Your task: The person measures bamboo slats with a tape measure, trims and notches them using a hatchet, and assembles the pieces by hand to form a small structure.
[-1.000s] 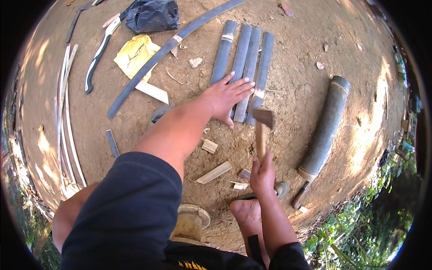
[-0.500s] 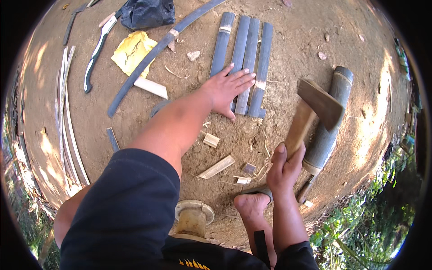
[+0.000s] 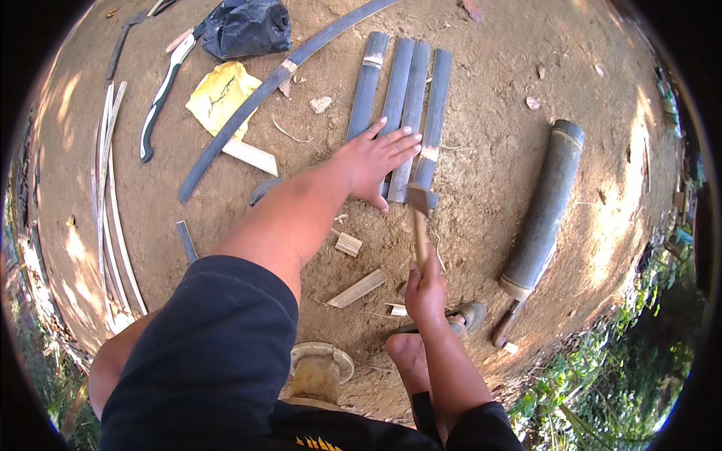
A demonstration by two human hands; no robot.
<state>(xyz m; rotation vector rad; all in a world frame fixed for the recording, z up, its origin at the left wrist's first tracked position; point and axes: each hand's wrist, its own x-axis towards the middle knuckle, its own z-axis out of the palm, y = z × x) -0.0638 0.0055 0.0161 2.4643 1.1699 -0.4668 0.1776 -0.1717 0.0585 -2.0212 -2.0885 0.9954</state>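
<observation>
My left hand (image 3: 374, 164) lies flat with fingers spread across several dark split bamboo slats (image 3: 398, 86) set side by side on the ground. A dark crosswise piece (image 3: 431, 199) shows under their near ends. My right hand (image 3: 426, 295) grips the wooden handle of a hatchet (image 3: 420, 234). The hatchet's head is at the near ends of the slats, just right of my left thumb; whether it touches them I cannot tell. Small bamboo offcuts (image 3: 357, 289) lie on the soil below my left hand.
A thick bamboo tube (image 3: 543, 207) lies at the right, a tool handle (image 3: 507, 325) jutting from beneath it. On the left are a curved bamboo strip (image 3: 244, 116), a yellow crumpled sheet (image 3: 218, 94), a black bag (image 3: 247, 31), a saw (image 3: 162, 94) and thin strips (image 3: 114, 195).
My right hand has swung the hatchet left, from beside the bamboo tube to the near ends of the slats. My left hand stays pressed on the slats.
</observation>
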